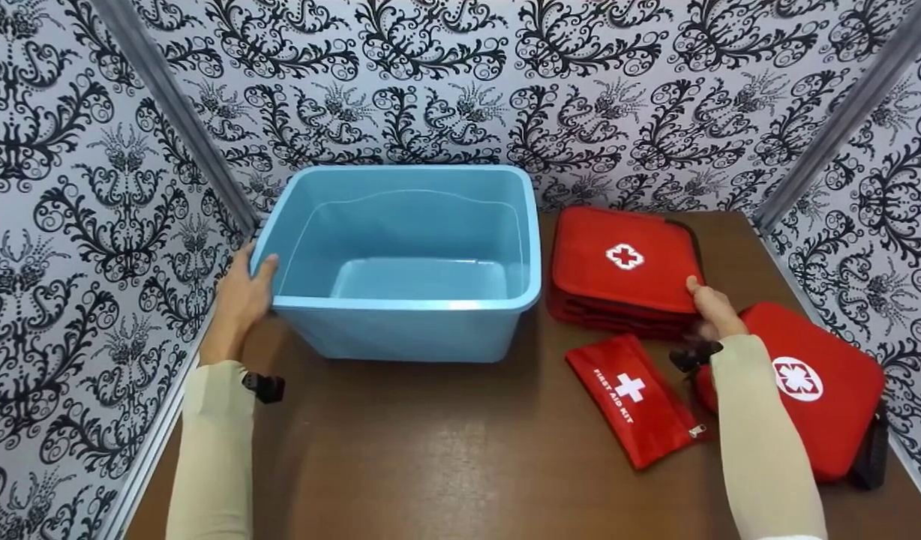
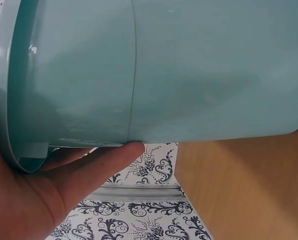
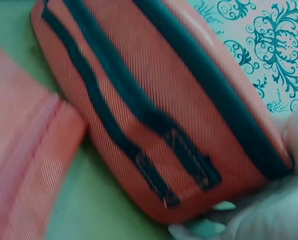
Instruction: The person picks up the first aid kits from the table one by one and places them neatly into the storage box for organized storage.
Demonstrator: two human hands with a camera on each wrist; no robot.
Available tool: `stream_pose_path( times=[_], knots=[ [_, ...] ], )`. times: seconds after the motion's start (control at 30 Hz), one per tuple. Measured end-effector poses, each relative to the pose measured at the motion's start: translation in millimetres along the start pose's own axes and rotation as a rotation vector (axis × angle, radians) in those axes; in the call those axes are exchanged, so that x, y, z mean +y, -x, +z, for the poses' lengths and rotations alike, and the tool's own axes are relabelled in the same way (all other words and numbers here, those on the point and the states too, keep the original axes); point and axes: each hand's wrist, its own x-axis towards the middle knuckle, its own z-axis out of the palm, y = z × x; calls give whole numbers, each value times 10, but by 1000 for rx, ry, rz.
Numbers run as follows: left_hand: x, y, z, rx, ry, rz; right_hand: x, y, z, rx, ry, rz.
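A light blue plastic tub (image 1: 400,330) stands left of centre on the table. My left hand (image 1: 243,292) grips its left rim near the front corner, thumb over the edge; in the left wrist view the fingers (image 2: 89,175) lie along the outside wall. At the tub's right is a square red first aid case (image 1: 625,262) with a white-outlined cross. My right hand (image 1: 717,309) holds its front right corner, thumb on top and the other fingers partly hidden. Dark straps cross the side of this case (image 3: 154,90) in the right wrist view.
A flat red zip pouch (image 1: 633,401) marked FIRST AID KIT lies in front of the case. Another red case (image 1: 828,405) with a round white emblem and a black handle sits at the right, partly behind my sleeve. Patterned panels (image 1: 430,90) enclose the brown table (image 1: 430,450).
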Motion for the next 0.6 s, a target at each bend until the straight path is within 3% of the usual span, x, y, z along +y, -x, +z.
stream_pose_path(
  times=[0.2, 0.33, 0.6],
  knots=[
    [-15, 2, 11, 16, 21, 22, -54, 88, 91, -2, -204, 8],
    [-24, 6, 18, 21, 30, 27, -51, 138, 137, -6, -222, 46],
    [-36, -3, 25, 60, 15, 50, -22, 132, 154, 45, -232, 26]
  ],
)
